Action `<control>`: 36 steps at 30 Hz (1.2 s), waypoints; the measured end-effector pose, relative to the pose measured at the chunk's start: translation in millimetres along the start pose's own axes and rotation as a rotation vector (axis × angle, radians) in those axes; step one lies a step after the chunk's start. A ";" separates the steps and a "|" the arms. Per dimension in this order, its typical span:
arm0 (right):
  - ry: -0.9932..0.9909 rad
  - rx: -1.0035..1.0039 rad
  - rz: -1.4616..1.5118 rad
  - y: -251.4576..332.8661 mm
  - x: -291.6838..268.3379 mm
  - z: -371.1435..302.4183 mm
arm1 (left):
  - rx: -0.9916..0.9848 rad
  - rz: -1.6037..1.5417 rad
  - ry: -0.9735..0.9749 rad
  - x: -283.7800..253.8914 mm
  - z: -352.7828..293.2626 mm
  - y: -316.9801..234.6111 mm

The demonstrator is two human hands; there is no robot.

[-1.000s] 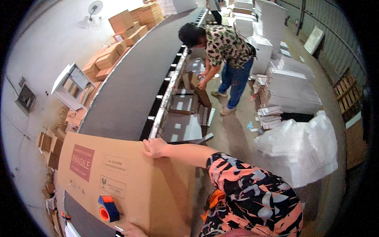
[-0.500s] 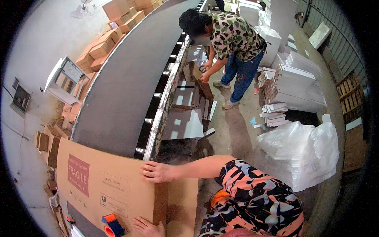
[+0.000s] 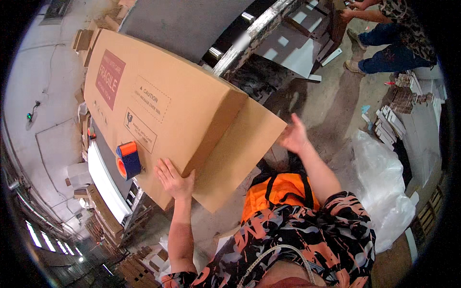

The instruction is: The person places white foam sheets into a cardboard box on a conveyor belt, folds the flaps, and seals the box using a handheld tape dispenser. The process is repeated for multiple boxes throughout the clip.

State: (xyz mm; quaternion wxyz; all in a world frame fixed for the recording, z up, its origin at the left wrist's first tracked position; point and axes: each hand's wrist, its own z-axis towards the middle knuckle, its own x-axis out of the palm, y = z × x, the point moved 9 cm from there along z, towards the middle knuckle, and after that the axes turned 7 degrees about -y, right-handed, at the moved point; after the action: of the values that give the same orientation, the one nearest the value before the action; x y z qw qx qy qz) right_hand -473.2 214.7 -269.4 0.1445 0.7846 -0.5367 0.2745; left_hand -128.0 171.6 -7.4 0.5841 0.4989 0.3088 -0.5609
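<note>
A large brown cardboard box (image 3: 177,96) with printed labels lies in front of me. Its end flap (image 3: 240,153) sticks out toward me. My left hand (image 3: 174,178) rests flat on the top near the box's near corner, fingers spread and holding nothing. At the flap's right corner is my right hand (image 3: 294,137), slightly blurred, fingers extended; whether it touches the cardboard I cannot tell. A blue and orange tape dispenser (image 3: 128,161) sits on the box, left of my left hand.
Beyond the box runs a conveyor with a grey belt (image 3: 168,19) and a metal side rail (image 3: 254,36). A co-worker (image 3: 394,48) stands at the upper right by white panels (image 3: 297,57). Clear plastic wrap (image 3: 379,187) lies on the right. An orange cloth item with black straps (image 3: 264,192) is close to my body.
My right hand has left the box's top edge and moved to the flap's right corner. My left hand stays on the box. The view has turned, and the co-worker now appears farther right.
</note>
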 end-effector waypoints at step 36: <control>0.573 -1.559 -2.411 -79.5 396.6 -35.4 | 0.384 -0.285 0.054 20.0 118.4 -68.8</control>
State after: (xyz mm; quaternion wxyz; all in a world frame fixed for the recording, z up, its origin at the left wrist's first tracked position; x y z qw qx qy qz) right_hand -301.3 -39.0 -3.0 0.7601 0.3932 0.4679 -0.2207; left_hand -214.3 63.4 -5.2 0.3851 0.5670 0.2792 -0.6725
